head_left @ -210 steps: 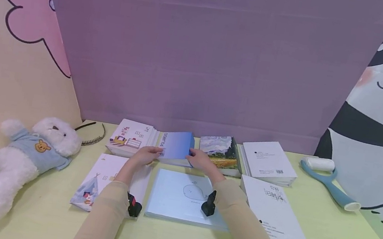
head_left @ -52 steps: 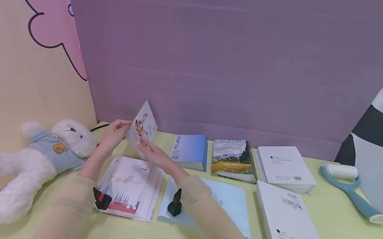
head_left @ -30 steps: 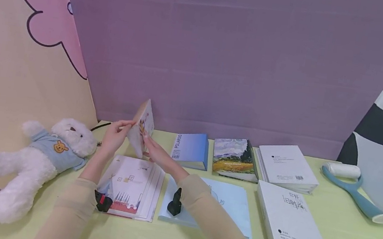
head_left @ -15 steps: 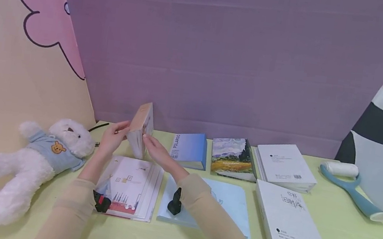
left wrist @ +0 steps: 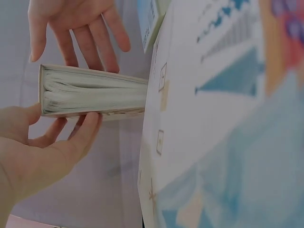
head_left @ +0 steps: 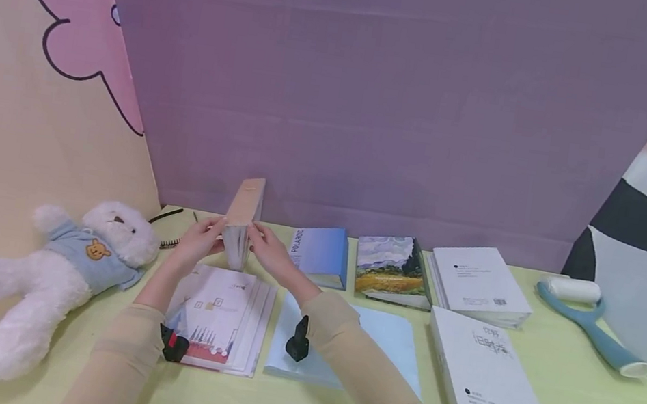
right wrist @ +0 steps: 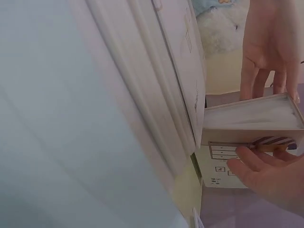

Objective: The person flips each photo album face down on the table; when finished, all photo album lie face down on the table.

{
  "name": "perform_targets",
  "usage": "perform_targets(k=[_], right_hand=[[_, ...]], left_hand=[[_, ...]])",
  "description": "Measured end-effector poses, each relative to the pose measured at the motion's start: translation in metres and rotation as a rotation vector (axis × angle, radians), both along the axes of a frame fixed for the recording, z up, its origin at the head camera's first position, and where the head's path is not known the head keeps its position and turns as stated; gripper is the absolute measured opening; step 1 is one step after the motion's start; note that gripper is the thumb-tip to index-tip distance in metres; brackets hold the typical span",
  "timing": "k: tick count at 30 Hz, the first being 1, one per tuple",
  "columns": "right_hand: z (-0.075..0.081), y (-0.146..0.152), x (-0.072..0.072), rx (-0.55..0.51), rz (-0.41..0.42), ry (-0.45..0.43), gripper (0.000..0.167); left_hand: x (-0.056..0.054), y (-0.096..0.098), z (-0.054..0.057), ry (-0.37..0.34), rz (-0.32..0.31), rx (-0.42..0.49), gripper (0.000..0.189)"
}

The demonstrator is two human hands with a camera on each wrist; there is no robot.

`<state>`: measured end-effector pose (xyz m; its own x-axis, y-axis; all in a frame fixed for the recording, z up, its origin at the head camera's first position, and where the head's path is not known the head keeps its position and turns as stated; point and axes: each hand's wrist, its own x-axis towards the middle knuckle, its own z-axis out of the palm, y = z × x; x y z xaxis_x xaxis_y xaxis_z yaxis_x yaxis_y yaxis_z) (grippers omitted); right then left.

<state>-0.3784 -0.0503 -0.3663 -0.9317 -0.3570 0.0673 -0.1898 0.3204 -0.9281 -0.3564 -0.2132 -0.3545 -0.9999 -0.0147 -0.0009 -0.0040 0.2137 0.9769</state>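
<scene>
In the head view, a thick photo album [head_left: 245, 201] stands upright at the back left, its tan spine towards me. My left hand [head_left: 198, 239] holds its left side and my right hand [head_left: 273, 253] its right side. The left wrist view shows the album's page edges [left wrist: 95, 90] between the covers, with left fingertips on one cover and right fingertips on the other. In the right wrist view, my right hand [right wrist: 270, 173] lies against the printed cover [right wrist: 223, 154]. Just in front lies a white illustrated album [head_left: 217, 315], partly under my left forearm.
A blue POLAROID album [head_left: 321, 253], a landscape-painting album [head_left: 391, 267] and a white album [head_left: 476, 282] line the back. Nearer lie a pale blue album [head_left: 388, 339] and another white album [head_left: 490, 384]. A plush bear [head_left: 86, 258] is left, a blue-handled lint roller [head_left: 598, 323] right.
My hands have left the blue POLAROID album and moved to the left album. That album, flat at first, is now upright and has turned so its spine faces me.
</scene>
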Motion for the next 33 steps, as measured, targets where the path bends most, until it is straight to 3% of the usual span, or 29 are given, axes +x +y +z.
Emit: perform_targets(k=[18, 28, 33], right_hand=[[0.005, 0.007, 0.002, -0.039, -0.111, 0.088, 0.051], [0.002, 0.015, -0.003, -0.070, -0.149, 0.120, 0.048], [0.001, 0.024, 0.000, -0.057, -0.165, 0.098, 0.052]], left_hand=[[0.000, 0.004, -0.002, -0.017, -0.129, -0.020, 0.057], [-0.005, 0.005, -0.013, -0.022, -0.153, -0.018, 0.045], [-0.006, 0.005, -0.016, -0.031, -0.213, 0.007, 0.046]])
